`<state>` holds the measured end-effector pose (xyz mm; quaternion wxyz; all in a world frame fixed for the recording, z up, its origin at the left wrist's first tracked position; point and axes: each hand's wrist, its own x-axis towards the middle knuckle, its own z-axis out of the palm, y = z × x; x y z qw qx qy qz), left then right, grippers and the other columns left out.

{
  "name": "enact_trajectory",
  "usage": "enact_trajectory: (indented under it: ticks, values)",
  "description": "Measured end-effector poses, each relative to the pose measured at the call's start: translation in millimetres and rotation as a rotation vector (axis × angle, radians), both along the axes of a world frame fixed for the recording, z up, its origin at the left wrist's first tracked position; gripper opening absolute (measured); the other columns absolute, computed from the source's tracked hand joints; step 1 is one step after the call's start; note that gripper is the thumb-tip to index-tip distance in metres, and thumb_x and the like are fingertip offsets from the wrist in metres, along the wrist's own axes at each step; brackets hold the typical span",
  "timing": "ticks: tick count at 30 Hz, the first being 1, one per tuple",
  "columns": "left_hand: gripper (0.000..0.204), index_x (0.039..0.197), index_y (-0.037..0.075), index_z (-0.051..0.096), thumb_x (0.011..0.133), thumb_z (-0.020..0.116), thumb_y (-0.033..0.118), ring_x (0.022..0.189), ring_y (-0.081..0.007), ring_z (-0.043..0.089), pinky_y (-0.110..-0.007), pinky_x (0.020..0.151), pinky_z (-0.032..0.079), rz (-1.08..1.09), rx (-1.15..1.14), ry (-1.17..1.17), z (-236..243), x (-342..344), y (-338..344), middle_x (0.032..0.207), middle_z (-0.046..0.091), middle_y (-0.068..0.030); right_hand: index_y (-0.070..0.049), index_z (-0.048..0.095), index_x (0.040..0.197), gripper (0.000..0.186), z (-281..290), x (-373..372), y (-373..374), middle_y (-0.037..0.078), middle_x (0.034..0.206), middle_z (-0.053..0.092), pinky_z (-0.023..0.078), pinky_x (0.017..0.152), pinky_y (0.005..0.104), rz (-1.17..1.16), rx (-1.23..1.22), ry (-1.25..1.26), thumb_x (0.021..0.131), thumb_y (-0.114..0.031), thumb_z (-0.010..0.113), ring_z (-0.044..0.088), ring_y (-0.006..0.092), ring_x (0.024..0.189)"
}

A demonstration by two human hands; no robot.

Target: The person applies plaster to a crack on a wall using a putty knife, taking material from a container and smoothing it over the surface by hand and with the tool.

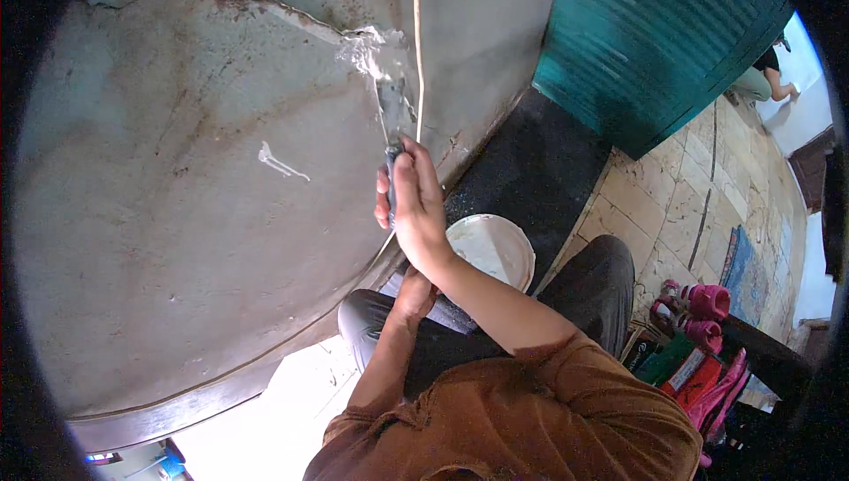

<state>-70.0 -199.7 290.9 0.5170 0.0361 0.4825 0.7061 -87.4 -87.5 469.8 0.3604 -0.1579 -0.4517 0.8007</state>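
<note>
My right hand [416,202] is closed round the handle of a putty knife [393,114], its blade pointing up the wall. The blade lies against a patch of wet white filler [376,49] at the right end of a long crack [265,9] in the grey wall. Lower down, my left hand [414,293] looks curled closed beside the rim of a round white bucket [495,251]. My right wrist covers most of its fingers, so what it holds is hidden. A thin pale cable [418,30] runs down the wall just right of the blade.
A teal ribbed panel [654,30] stands at the upper right, over a dark mat [539,145]. Pink shoes [703,309] and a pile of bags [694,375] lie at my right, near a blue rug [747,273]. Another person's arm [778,83] shows at the far right.
</note>
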Motion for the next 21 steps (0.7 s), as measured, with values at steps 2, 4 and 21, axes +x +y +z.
enact_trajectory:
  ticks: [2, 4, 21]
  values:
    - [0.028, 0.116, 0.005, 0.060, 0.095, 0.067, 0.021, 0.085, -0.0142, 0.061, -0.032, 0.074, 0.051, -0.004, 0.047, -0.021, 5, 3, 4, 0.100, 0.064, -0.0026, -0.009, 0.040, 0.139, 0.038, -8, -15, -4, 0.003, 0.084, 0.052, 0.043, 0.049, 0.0256, -0.003, -0.052, 0.017, 0.110, -0.032, 0.038, 0.049, 0.0093, 0.057]
    - [0.029, 0.117, 0.005, 0.060, 0.095, 0.068, 0.021, 0.091, -0.0155, 0.061, -0.034, 0.080, 0.051, -0.017, 0.060, -0.041, -3, 0, 3, 0.103, 0.064, -0.0035, -0.009, 0.036, 0.142, 0.040, -18, -26, -10, 0.000, 0.081, 0.050, 0.042, 0.050, 0.0218, 0.003, -0.111, -0.002, 0.110, -0.033, 0.037, 0.046, 0.0065, 0.058]
    - [0.039, 0.124, 0.003, 0.060, 0.097, 0.068, 0.029, 0.088, -0.0098, 0.056, -0.031, 0.078, 0.051, 0.007, -0.107, 0.115, -28, -3, 1, 0.104, 0.061, -0.0005, -0.010, 0.041, 0.133, 0.033, -18, -43, -34, 0.001, 0.087, 0.047, 0.049, 0.065, 0.0275, -0.133, -0.131, -0.010, 0.110, -0.033, 0.035, 0.050, 0.0088, 0.075]
